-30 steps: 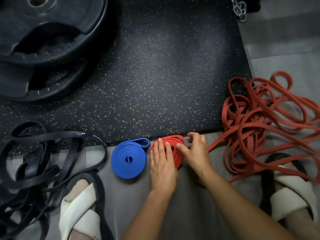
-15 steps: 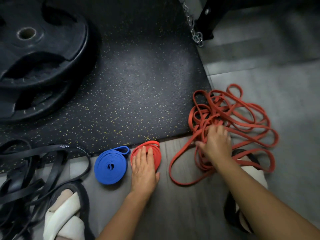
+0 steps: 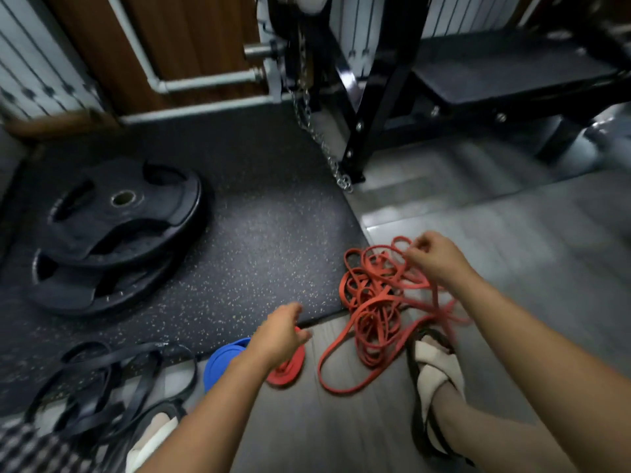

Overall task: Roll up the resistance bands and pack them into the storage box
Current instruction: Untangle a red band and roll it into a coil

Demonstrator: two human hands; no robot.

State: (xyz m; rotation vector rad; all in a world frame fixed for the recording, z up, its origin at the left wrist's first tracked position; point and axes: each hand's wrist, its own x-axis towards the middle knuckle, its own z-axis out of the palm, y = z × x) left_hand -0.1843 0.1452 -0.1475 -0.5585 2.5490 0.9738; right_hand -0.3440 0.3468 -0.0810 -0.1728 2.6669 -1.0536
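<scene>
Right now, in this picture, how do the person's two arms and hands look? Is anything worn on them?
The left forearm and the right forearm are bare up to the picture's edge; no sleeve shows. The left hand and the right hand wear no glove, and no watch or bracelet shows at either wrist. The picture is too blurred to tell about rings.

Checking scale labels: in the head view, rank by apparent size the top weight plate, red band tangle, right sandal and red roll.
1. top weight plate and red band tangle: similar spread, tangle nearer the camera, so unranked.
2. right sandal.
3. red roll, partly hidden by the left hand.
</scene>
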